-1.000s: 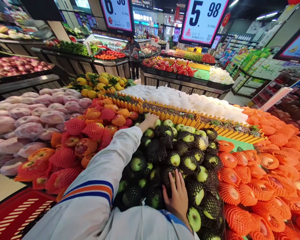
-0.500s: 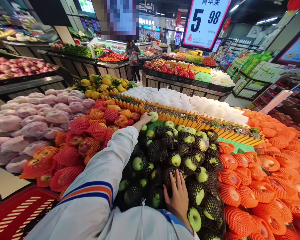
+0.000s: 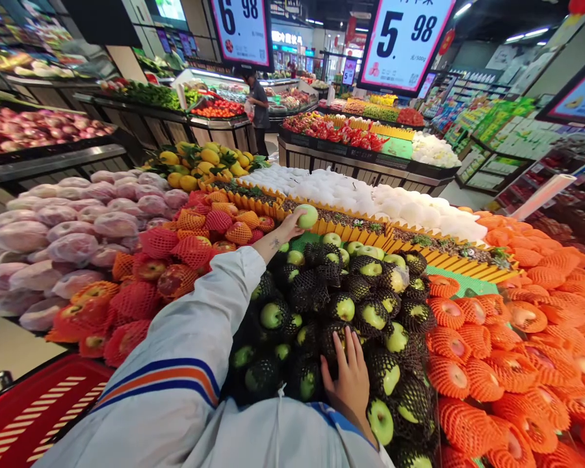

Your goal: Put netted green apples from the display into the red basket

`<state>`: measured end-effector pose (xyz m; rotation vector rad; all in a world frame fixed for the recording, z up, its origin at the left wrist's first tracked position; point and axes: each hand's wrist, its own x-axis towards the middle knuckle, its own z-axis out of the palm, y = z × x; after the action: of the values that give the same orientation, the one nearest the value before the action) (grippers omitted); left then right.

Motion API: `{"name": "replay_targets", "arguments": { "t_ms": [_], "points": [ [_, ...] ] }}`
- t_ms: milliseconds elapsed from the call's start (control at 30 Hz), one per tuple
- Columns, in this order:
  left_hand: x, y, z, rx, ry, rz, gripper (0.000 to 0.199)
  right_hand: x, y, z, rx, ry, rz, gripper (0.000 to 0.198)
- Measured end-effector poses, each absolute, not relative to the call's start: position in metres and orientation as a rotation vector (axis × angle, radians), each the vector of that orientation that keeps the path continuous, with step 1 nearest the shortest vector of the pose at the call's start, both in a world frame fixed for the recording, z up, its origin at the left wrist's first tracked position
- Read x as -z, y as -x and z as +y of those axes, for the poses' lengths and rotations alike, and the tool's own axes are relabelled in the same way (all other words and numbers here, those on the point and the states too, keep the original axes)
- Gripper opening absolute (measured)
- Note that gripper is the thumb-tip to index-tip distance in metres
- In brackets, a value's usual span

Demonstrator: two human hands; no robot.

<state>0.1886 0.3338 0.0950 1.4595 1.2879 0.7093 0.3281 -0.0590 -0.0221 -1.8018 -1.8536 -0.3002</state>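
Note:
A bare green apple (image 3: 307, 216) is held up in my left hand (image 3: 287, 229), whose fingers are closed round its left side. The arm reaches forward over the left of a pile of green apples (image 3: 372, 316), many in black foam nets. Near the front of that pile my right hand (image 3: 350, 382) lies with its fingers stretched over a netted apple, gripping nothing. Below the held apple, a strip of green mat (image 3: 299, 242) shows at the pile's back edge.
Left of the green apples sit red apples in pink and orange nets (image 3: 190, 250), then wrapped fruit (image 3: 75, 244). Orange-netted fruit (image 3: 448, 344) fills the right. A yellow fence (image 3: 331, 227) runs behind. A red basket (image 3: 34, 416) stands at lower left; a person (image 3: 258, 107) is farther off.
My left hand has lifted the green apple up and slightly right from the back of the pile. My right hand stays where it was. The distant person has turned and shifted slightly.

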Motion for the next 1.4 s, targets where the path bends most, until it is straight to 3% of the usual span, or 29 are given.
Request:
{"name": "replay_targets", "arguments": {
  "t_ms": [233,467,767,1233,1400],
  "points": [
    [-0.123,-0.171,0.262,-0.457,-1.531,0.956,0.047,0.021,-0.328,-0.059,0.248,1.799,-1.838,0.054],
    [-0.096,-0.148,0.183,-0.287,-1.754,1.076,0.051,0.015,-0.326,-0.058,0.169,1.793,-1.788,0.052],
    [-0.077,-0.127,0.117,-0.387,-1.678,1.107,0.053,-0.018,-0.326,-0.067,0.034,1.587,-1.559,0.050],
    [-0.056,-0.137,0.093,-0.577,-1.368,1.099,0.043,-0.051,-0.310,-0.102,-0.011,1.490,-1.626,0.044],
    [-0.066,-0.129,0.052,-0.663,-1.305,0.890,0.052,-0.046,-0.315,-0.111,-0.330,1.421,-1.368,0.049]
  ]
}}
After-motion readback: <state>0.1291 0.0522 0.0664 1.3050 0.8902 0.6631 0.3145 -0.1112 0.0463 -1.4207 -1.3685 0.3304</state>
